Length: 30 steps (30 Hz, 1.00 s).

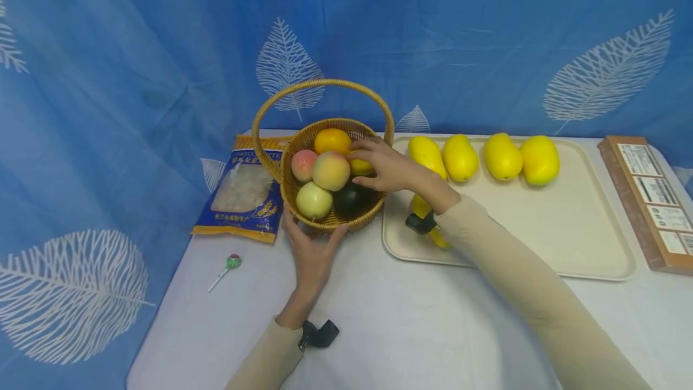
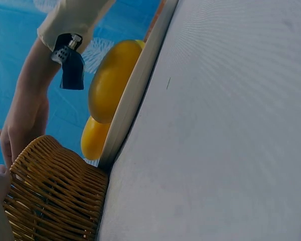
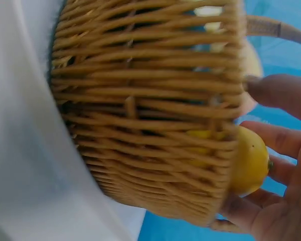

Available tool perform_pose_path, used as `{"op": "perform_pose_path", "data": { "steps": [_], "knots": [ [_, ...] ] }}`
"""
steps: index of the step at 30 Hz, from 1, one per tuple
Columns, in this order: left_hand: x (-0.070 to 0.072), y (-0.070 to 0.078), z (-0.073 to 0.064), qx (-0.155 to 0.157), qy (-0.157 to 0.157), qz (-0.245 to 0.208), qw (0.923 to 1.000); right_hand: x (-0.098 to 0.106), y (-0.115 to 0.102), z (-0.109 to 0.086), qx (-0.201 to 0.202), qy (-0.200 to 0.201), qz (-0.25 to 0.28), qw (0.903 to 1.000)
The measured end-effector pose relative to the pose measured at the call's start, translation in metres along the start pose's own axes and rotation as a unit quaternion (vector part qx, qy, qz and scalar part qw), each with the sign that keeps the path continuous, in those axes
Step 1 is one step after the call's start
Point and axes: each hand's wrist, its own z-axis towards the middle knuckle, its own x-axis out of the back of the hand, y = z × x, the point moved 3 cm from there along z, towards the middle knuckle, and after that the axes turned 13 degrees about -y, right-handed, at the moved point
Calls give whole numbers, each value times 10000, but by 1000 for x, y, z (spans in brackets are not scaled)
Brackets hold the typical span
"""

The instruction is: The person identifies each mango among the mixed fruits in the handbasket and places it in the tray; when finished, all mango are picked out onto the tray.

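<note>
A wicker basket (image 1: 360,220) with a tall handle holds an orange fruit (image 1: 332,140), two peaches (image 1: 331,171), a pale green round fruit (image 1: 314,201) and a dark avocado-like fruit (image 1: 351,198). My left hand (image 1: 311,257) grips the basket's front, thumb and fingers spread around its wall. Over the basket's right side, my right hand (image 1: 391,165) has its fingers curled round a yellow lemon (image 3: 251,160) at the rim. The lemon's lower part shows only through the wicker in the right wrist view.
Right of the basket lies a cream tray (image 1: 568,227) with several yellow mango-like fruits (image 1: 502,156). A long yellow fruit (image 1: 440,238) is partly hidden under my right wrist. A blue food bag (image 1: 243,188), a lollipop (image 1: 233,262) and a brown box (image 1: 644,197) stand around.
</note>
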Motion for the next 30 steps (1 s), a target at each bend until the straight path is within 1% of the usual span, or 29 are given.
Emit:
{"op": "perform_pose_path", "data": {
  "steps": [8, 12, 16, 19, 23, 27, 30],
  "knots": [
    [0, 1, 1, -99, -5, 24, 9999, 20, -23, -26, 268, 757, 66, 9968],
    [0, 1, 0, -74, -9, 18, 10000, 20, -30, -38, 474, 1014, 206, 9935],
    [0, 0, -1, -21, 9, 28, 10000, 14, -28, -44, 639, 1236, 389, 9895],
    [0, -1, -1, 32, 19, 48, 10000, 7, -24, -45, 607, 1203, 435, 9899],
    [0, -1, 0, 46, 4, 60, 10000, -2, -18, -44, 467, 1087, 398, 9922],
    [0, 0, 0, 18, 1, 56, 10000, -5, -16, -43, 301, 1063, 337, 9933],
    [-1, 0, -1, 36, 12, 66, 10000, -6, -13, -43, 127, 893, 186, 9957]
  ]
}}
